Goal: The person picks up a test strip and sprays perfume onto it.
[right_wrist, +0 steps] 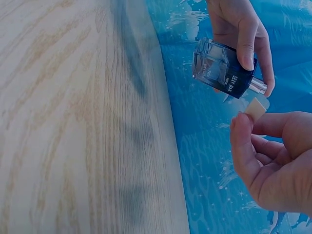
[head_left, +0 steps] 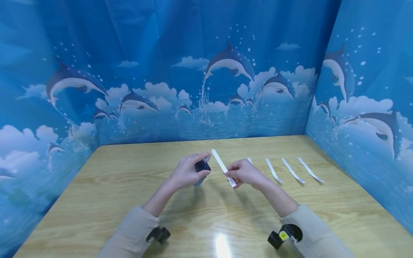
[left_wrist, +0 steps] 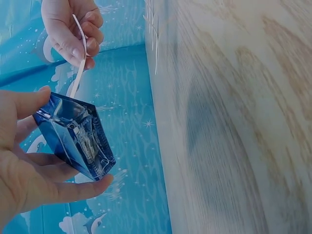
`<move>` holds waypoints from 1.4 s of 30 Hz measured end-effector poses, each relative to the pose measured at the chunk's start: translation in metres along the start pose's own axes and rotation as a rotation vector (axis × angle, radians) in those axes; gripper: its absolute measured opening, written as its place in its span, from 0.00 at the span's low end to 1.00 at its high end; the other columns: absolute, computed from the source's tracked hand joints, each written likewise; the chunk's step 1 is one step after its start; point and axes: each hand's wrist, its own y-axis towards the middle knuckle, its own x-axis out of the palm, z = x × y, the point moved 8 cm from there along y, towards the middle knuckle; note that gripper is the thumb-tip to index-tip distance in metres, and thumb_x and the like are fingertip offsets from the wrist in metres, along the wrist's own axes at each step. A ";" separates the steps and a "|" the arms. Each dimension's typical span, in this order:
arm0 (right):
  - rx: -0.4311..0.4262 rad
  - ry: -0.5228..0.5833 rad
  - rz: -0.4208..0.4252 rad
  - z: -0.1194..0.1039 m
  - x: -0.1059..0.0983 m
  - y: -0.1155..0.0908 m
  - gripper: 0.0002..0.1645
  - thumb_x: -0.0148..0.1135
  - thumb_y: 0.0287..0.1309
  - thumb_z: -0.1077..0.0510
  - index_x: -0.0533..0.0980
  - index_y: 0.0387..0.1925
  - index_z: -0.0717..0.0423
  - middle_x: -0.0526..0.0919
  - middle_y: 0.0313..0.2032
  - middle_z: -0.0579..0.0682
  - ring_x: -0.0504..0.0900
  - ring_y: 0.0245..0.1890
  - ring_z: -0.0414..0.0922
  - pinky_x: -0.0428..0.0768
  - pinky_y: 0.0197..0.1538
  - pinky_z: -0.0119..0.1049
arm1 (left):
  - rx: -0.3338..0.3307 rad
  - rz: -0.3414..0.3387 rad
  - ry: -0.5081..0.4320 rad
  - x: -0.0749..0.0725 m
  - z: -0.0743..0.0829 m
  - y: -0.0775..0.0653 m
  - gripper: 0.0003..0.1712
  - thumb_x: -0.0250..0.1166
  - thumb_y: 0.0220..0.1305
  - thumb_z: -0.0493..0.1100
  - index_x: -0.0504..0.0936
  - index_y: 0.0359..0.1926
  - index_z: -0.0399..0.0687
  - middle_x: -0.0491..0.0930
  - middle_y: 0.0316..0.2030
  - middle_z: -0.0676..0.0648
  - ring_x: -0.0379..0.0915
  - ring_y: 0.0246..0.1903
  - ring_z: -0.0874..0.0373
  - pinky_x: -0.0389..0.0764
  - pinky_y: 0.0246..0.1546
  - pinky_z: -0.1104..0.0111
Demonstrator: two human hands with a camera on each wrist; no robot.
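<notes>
My left hand point(head_left: 186, 171) grips a dark blue glass perfume bottle point(head_left: 202, 166) above the table, left of the right hand. In the right wrist view, the bottle point(right_wrist: 222, 70) is tilted, and a fingertip lies at its silver spray nozzle point(right_wrist: 258, 86). Between thumb and fingers, my right hand point(head_left: 246, 173) pinches a narrow white paper strip point(head_left: 220, 160) near its lower end. The strip's far end slants up toward the bottle's nozzle side. From the left wrist view, the thick glass base point(left_wrist: 90, 144) faces the camera, and the strip point(left_wrist: 79, 75) looks slightly bent.
Several similar white strips point(head_left: 292, 170) lie in a row on the wooden table point(head_left: 122, 186) to the right, one partly hidden behind my right hand. Blue dolphin-print curtains point(head_left: 180, 71) hang along the back and sides.
</notes>
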 end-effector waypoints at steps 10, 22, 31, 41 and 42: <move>0.015 0.008 0.007 0.000 -0.003 0.001 0.11 0.56 0.59 0.66 0.76 0.40 0.72 0.80 0.25 0.57 0.78 0.21 0.41 0.81 0.26 0.36 | -0.103 -0.054 -0.060 0.002 -0.010 0.001 0.32 0.67 0.57 0.44 0.69 0.63 0.56 0.72 0.58 0.44 0.72 0.50 0.48 0.76 0.45 0.56; 0.011 0.048 0.009 0.001 -0.003 0.001 0.11 0.55 0.59 0.67 0.76 0.40 0.73 0.76 0.22 0.51 0.76 0.20 0.40 0.81 0.26 0.35 | -0.134 -0.091 -0.114 0.006 -0.007 -0.001 0.33 0.66 0.59 0.46 0.66 0.65 0.60 0.69 0.60 0.44 0.70 0.52 0.46 0.76 0.46 0.55; 0.011 0.068 0.023 0.002 -0.007 0.002 0.10 0.55 0.59 0.67 0.76 0.39 0.73 0.76 0.21 0.52 0.75 0.20 0.40 0.80 0.25 0.35 | -0.122 -0.082 -0.112 0.004 -0.004 0.000 0.34 0.66 0.58 0.44 0.66 0.65 0.59 0.70 0.59 0.43 0.70 0.53 0.46 0.75 0.47 0.54; 0.009 0.075 0.021 0.003 -0.007 0.002 0.11 0.55 0.59 0.67 0.76 0.40 0.74 0.76 0.21 0.52 0.76 0.20 0.41 0.81 0.26 0.35 | -0.079 -0.066 -0.077 0.001 0.002 0.002 0.34 0.67 0.57 0.44 0.68 0.65 0.57 0.71 0.58 0.45 0.71 0.52 0.48 0.75 0.48 0.56; 0.010 0.076 0.022 0.003 -0.007 0.002 0.11 0.55 0.59 0.67 0.75 0.40 0.74 0.76 0.21 0.52 0.76 0.20 0.41 0.81 0.26 0.35 | -0.075 -0.062 -0.073 0.001 0.003 0.002 0.33 0.67 0.57 0.44 0.68 0.64 0.56 0.72 0.58 0.45 0.72 0.51 0.48 0.75 0.47 0.56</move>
